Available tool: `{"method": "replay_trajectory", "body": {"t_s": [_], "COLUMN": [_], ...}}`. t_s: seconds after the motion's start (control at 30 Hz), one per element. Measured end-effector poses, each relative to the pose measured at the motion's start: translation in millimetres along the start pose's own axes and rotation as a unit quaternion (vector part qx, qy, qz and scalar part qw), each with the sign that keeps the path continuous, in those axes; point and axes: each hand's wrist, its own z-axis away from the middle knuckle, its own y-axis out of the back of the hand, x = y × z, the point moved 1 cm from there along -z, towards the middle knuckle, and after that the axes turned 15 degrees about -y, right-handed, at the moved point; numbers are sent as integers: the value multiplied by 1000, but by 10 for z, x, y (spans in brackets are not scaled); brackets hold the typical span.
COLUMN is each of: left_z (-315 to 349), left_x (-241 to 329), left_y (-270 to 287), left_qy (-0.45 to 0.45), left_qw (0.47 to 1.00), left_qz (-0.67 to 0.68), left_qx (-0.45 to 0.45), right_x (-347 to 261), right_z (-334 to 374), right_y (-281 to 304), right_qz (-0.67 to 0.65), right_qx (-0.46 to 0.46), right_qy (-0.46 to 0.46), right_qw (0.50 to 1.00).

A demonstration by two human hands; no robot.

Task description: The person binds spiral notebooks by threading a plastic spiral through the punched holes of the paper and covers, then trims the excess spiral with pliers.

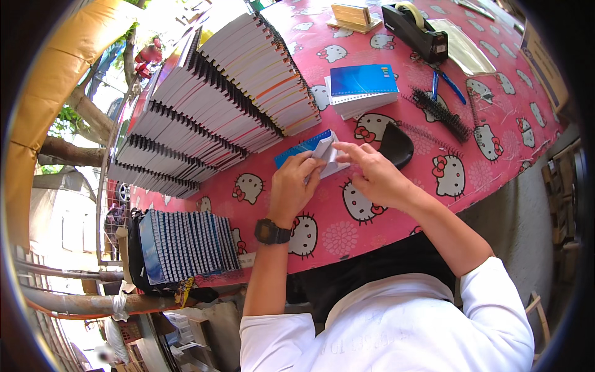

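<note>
A small blue-covered booklet (296,149) lies partly opened on the pink tablecloth, its white pages (323,150) lifted in the middle. My left hand (300,178), with a dark watch at the wrist, is closed with thumb and fingers pinching those pages. From the right, my right hand (374,173) reaches to the same pages; its index finger is at their edge and the other fingers are apart and loosely bent. Right beside this hand sits a black rounded object (396,146). Beyond the booklet rests a stack of similar blue-topped booklets (362,84).
Tall stacks of ring-bound books (229,80) line the left side. Nearer is a pile of blue spiral notebooks (186,245). Toward the far right are black binding coils (441,116), blue-handled pliers (451,87), a tape dispenser (416,32) and a wooden block holder (352,17).
</note>
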Motion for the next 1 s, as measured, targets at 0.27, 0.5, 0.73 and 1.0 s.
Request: {"method": "replay_trajectory", "body": {"t_s": [0.27,0.5,0.73,1.0], "left_z": [16,13,-3,3], "left_x": [-30,-84,-68,-65], "left_y": [-3,-9,0,-2], "left_qy": [15,22,19,33], "left_qw": [1000,997,997,997], "left_qz": [20,62,56,54], "left_qx": [-2,42,49,41], "right_x": [-51,132,76,74], "right_z": [-28,-46,-2,12], "right_y": [-18,-91,-119,-116], "right_qz": [-82,-194,-189,-230], "right_qx": [-46,-31,3,-8], "right_qy": [-51,-27,-71,-90], "right_qw": [994,980,979,969]}}
